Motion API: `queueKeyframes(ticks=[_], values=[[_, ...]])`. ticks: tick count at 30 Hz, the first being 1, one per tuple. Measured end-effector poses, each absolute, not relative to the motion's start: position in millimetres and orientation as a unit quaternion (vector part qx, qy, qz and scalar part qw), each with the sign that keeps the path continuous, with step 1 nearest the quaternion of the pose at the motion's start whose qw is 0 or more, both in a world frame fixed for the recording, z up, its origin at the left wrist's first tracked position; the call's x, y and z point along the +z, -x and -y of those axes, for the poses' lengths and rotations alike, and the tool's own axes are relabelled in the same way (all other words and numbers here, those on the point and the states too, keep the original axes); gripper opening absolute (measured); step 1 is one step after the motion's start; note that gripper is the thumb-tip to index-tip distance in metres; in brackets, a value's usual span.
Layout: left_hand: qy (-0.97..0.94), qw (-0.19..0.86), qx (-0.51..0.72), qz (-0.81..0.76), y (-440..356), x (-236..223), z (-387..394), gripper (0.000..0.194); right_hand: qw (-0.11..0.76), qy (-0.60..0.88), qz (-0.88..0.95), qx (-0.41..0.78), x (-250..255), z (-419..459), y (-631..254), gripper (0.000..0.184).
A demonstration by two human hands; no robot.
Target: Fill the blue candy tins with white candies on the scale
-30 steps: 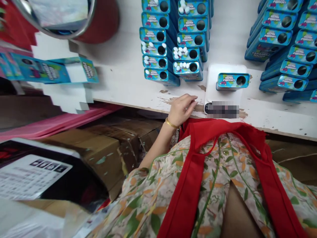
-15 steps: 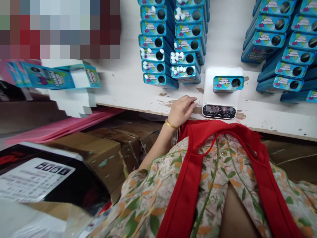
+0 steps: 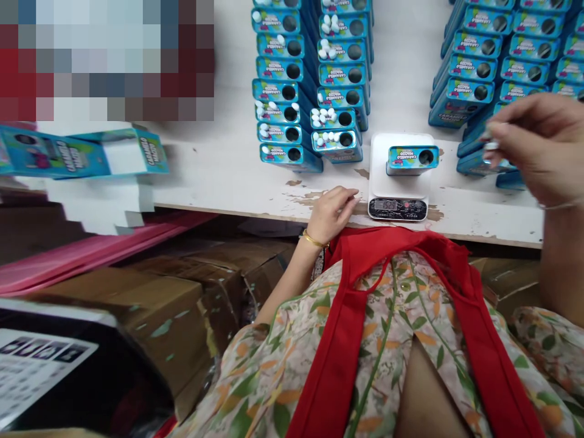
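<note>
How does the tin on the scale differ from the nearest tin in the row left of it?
The scale tin stands on the white scale; the row tin stands on the table. Several white pieces lie on the row tin's top; none lie on the scale tin's. The scale tin stands alone; the row tin has others lined up behind it. Both are blue and upright, each with a round hole.
</note>
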State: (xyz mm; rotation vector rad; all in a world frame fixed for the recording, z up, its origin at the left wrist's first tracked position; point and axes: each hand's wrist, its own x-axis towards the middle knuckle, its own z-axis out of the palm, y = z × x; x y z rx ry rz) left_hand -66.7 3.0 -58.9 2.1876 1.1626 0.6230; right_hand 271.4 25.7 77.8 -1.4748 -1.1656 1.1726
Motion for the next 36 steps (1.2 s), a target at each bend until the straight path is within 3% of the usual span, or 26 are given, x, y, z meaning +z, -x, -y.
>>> queueKeyframes(ticks=[6, 13, 18, 21, 25, 36], values=[[-0.813, 0.287, 0.249, -0.442, 75, -66, 6, 0.025, 0.274, 0.622, 0.646, 0.349, 52, -45, -220, 0.008], [-0.807, 0.299, 0.258, -0.44, 73, -66, 5, 0.026, 0.196, 0.619, 0.723, 0.238, 56, -44, -218, 0.009], [-0.801, 0.307, 0.254, -0.446, 72, -67, 3, 0.027, 0.247, 0.637, 0.647, 0.338, 60, -46, -216, 0.013], [-0.795, 0.317, 0.244, -0.456, 74, -68, 3, 0.028, 0.344, 0.613, 0.514, 0.491, 68, -44, -222, 0.008], [-0.795, 0.318, 0.243, -0.456, 75, -69, 2, 0.029, 0.449, 0.57, 0.315, 0.612, 72, -34, -240, 0.023], [-0.805, 0.314, 0.24, -0.443, 69, -63, -4, 0.029, 0.476, 0.601, 0.262, 0.586, 31, 13, -271, 0.022]])
